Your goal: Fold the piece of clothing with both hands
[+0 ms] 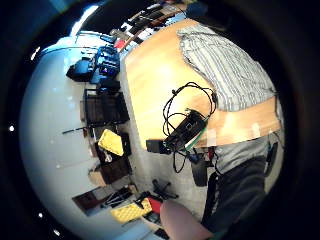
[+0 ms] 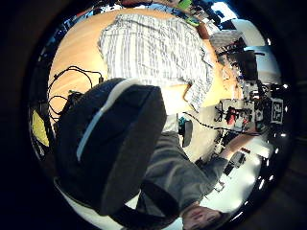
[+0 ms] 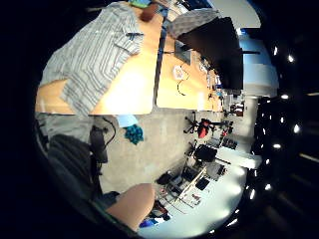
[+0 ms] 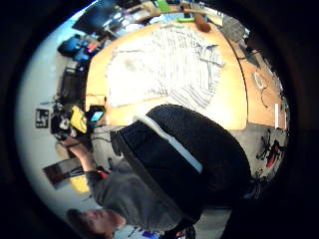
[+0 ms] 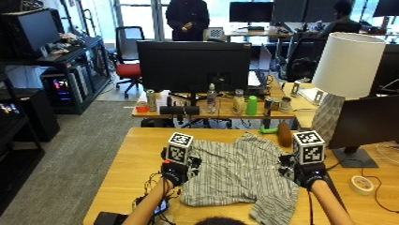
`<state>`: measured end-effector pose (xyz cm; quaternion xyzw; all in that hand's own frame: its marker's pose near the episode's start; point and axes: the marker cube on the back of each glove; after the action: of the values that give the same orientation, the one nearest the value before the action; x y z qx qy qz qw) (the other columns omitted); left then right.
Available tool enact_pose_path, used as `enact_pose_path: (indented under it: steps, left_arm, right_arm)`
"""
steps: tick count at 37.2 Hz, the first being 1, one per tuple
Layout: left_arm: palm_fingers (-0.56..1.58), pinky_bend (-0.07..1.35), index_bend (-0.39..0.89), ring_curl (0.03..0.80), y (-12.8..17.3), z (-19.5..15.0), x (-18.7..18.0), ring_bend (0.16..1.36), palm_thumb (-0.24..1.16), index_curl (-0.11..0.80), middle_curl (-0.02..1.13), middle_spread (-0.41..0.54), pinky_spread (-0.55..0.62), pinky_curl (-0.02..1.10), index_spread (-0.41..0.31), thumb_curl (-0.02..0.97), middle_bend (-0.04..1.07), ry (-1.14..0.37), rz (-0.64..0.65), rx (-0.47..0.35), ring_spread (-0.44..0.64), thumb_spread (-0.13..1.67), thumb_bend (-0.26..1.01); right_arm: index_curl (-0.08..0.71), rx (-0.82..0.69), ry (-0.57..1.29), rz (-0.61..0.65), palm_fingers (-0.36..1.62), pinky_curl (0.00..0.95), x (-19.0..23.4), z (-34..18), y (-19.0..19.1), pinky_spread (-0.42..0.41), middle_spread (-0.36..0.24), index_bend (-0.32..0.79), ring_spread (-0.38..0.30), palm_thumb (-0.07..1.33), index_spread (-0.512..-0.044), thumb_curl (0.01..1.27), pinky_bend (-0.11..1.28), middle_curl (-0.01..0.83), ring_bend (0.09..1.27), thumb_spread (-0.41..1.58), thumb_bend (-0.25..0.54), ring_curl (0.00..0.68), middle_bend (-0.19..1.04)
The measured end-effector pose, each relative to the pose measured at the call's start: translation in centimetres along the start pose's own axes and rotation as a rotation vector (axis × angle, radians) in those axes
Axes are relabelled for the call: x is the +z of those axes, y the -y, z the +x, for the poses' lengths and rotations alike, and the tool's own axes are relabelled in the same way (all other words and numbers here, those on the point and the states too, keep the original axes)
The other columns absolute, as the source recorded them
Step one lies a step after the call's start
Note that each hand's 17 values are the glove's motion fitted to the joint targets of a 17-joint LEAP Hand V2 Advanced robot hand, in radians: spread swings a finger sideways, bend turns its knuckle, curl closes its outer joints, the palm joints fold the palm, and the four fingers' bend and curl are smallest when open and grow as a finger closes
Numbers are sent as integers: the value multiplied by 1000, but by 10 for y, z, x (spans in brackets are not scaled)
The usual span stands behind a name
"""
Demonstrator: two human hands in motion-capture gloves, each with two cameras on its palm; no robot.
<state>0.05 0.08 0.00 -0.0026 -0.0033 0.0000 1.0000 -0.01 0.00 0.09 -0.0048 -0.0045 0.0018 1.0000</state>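
Our left hand (image 5: pixel 174 172) and right hand (image 5: pixel 310 177) hover well apart, fingers hidden, flanking the striped shirt (image 5: pixel 240 176) spread at lower centre on the wooden table (image 5: pixel 134 161). It looks light and limp; we judge pinching the side edges best.

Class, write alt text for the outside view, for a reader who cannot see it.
A striped shirt lies spread on a wooden table, with a person's gloved left hand and right hand raised at either side of it. Beyond stand a monitor, bottles and a white lamp.
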Motion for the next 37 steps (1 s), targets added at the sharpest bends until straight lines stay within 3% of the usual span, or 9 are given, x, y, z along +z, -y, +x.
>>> enact_pose_path:
  steps: [5, 12, 22, 30, 35, 37]
  left_arm:
    - [255, 426, 164, 143, 2, 2, 1, 512, 64, 89, 42, 170, 283, 143, -10, 33, 115, 37, 5, -4, 248, 653, 22]
    - [197, 471, 157, 192, 6, 8, 4, 578, 148, 147, 77, 211, 354, 201, -12, 81, 142, 57, 13, 9, 317, 917, 49]
    - [127, 533, 121, 233, 32, 31, 37, 656, 246, 173, 125, 222, 375, 255, -37, 144, 165, 36, -33, 122, 336, 1061, 54]
    - [64, 632, 103, 243, 70, 48, 121, 666, 317, 182, 151, 241, 376, 301, -53, 185, 164, -49, -194, 187, 370, 1060, 38]
    - [17, 719, 56, 254, 77, 51, 147, 698, 317, 159, 169, 250, 375, 332, -56, 199, 176, -96, -199, 148, 378, 1037, 0]
    - [27, 757, 61, 263, 81, 53, 160, 727, 324, 153, 171, 252, 363, 343, -59, 207, 163, -59, -208, 32, 368, 1028, -9]
  right_arm:
    - [74, 4, -2, -16, 329, 164, 0, 1, 0, 156, -42, 115, 63, 159, -275, 42, 457, 108, 327, 667, 79, 115, 231]
    - [114, -3, 1, -1, 290, 219, -6, -2, -3, 199, -53, 119, 77, 172, -344, 72, 483, 170, 354, 924, 57, 163, 245]
    - [150, 3, -8, -38, 263, 262, 4, 0, 7, 219, -58, 124, 84, 184, -372, 108, 499, 230, 374, 1081, 17, 200, 246]
    - [169, -13, -10, -60, 247, 285, 15, -2, 10, 223, -57, 124, 85, 191, -380, 132, 504, 264, 388, 1125, -11, 224, 241]
    - [178, -4, -17, -79, 240, 296, 20, 0, 11, 225, -57, 125, 86, 192, -382, 143, 506, 282, 392, 1138, -15, 236, 239]
    - [182, -3, -21, -91, 238, 300, 24, 2, 12, 225, -57, 126, 86, 191, -382, 147, 507, 288, 393, 1142, -16, 240, 238]
